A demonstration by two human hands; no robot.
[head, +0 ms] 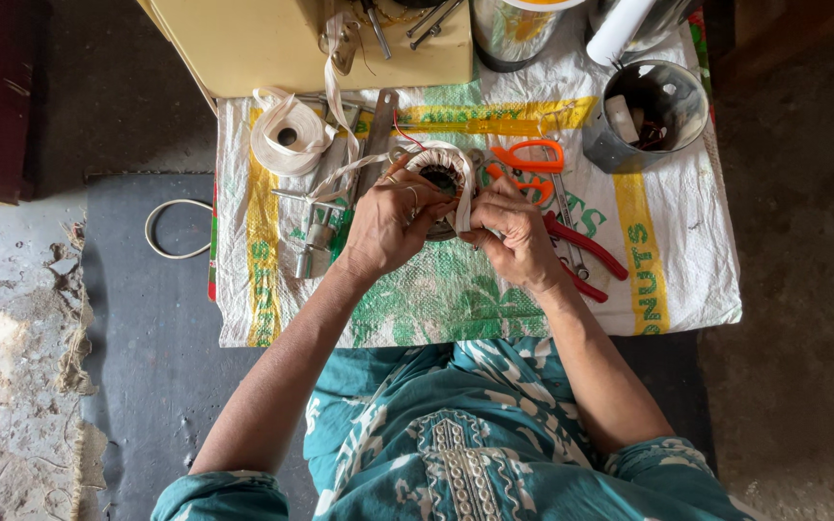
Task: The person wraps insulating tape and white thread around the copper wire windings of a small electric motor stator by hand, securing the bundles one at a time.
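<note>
Item 1: round wound coil part wrapped in white cloth tape, centre of woven white-green-yellow sack mat, held up between both hands.

L hand: fingers curled shut on coil's left side, ring visible on one finger.

R hand: fingers pinched closed on coil's right edge w/ white tape strip running over it.

Tape strip leads up-left toward roll of white cloth tape, lying on mat's upper left, apart from hands.

Adj. items: orange-handled scissors just beside R hand, above it; red-handled pliers right of R hand, partly under wrist; small grey metal pieces just left of L hand; grey metal tin w/ bits inside upper right, well apart.

Off mat: white loop of cord on dark floor, left
</note>
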